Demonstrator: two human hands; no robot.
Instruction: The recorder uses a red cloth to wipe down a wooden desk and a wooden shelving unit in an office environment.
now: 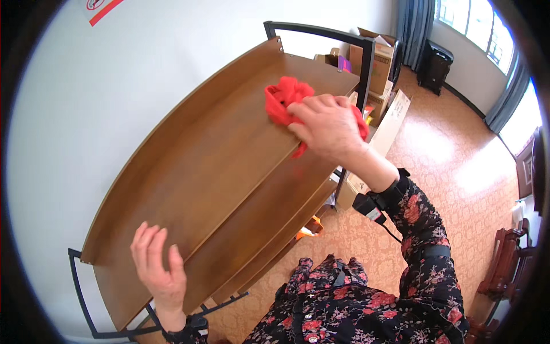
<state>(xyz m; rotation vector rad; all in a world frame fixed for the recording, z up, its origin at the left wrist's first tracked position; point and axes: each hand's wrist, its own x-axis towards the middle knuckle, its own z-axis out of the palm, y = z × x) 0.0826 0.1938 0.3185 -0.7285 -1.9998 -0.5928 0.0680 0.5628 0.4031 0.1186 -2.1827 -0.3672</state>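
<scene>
A bunched red cloth (285, 96) lies on the right part of the top board of a brown wooden shelf unit (206, 167) with a black metal frame. My right hand (328, 124) is closed over the cloth near the board's front edge, and part of the cloth hangs past that edge. Over the left part of the same board is my left hand (159, 262), palm turned up, fingers apart and holding nothing. Lower boards (240, 241) show beneath the top one.
Cardboard boxes (378, 64) and a long flat carton (391, 122) stand beyond the shelf's right end. An orange item (316, 228) shows below the shelf. A black case (435, 66) stands near the curtains (414, 34). Dark wooden furniture (505, 262) is at the far right.
</scene>
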